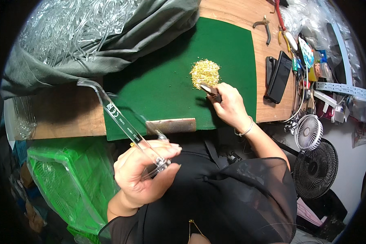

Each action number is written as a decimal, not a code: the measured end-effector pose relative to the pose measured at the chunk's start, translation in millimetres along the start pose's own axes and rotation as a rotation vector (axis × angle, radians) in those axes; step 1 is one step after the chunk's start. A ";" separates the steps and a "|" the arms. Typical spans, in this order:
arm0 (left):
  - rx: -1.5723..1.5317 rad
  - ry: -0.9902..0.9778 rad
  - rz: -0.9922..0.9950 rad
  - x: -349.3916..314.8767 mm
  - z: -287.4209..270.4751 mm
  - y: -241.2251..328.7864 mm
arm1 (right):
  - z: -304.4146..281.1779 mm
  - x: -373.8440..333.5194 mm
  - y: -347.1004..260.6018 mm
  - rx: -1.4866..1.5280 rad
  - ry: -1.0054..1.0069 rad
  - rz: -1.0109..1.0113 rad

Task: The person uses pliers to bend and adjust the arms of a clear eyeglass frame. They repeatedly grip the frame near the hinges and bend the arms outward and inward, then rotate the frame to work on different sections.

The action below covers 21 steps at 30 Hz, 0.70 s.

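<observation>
My left hand (144, 171) is closed around clear plastic eyeglass temples (117, 116), their curved ends pointing up and away to the left. Near my thumb and fingertips, the hinge ends of the temples bunch together. My right hand (232, 103) grips a pair of pliers (209, 90) with dark handles and a bright metal tip. That tip is at the near edge of a heap of tiny gold-coloured metal parts (205, 72), and whether a part sits in the jaws is too small to tell. The heap lies on a dark green mat (158, 91).
A grey cloth (150, 32) at the far left holds a big pile of clear temples (77, 28). A narrow brown block (173, 125) lies at the mat's front edge. To the right are a phone (279, 77), more pliers (266, 29) and fans (309, 132); green crates (65, 175) stand lower left.
</observation>
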<state>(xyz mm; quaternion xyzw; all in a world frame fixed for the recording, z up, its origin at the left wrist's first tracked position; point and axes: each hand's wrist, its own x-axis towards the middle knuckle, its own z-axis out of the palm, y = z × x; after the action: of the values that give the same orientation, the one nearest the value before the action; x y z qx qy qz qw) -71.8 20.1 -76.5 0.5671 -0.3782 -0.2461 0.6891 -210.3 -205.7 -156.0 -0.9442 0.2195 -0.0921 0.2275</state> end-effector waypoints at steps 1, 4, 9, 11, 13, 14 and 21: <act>0.124 -0.027 0.047 2.8 -1.8 -4.8 | 1.2 -0.6 0.9 0.019 0.033 -0.008; 0.009 -0.051 -0.041 -5.5 -2.2 -26.3 | -1.7 0.9 -2.2 0.047 -0.019 0.016; -0.130 0.021 -0.200 -12.8 6.7 -24.2 | 5.7 2.1 -4.2 -0.069 -0.073 0.026; -0.211 -0.001 -0.310 -10.4 9.9 -16.7 | 1.9 0.4 -2.5 -0.059 -0.041 -0.004; -0.114 -0.099 -0.312 -4.8 9.5 -9.8 | -4.1 -2.5 -5.2 0.199 -0.004 0.084; 0.009 -0.134 -0.198 -2.4 8.1 -9.8 | -12.1 -2.5 -18.1 0.361 -0.061 0.226; 0.125 -0.065 -0.095 -0.2 23.3 -5.5 | -59.9 -4.8 -92.2 0.850 -0.166 -0.248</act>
<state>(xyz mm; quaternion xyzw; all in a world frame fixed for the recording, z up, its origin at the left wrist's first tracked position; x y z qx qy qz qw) -90.1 5.1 -80.3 0.6182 -0.3877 -0.2729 0.6270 -196.6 -153.0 -60.3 -0.7903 0.0284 -0.1248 0.5992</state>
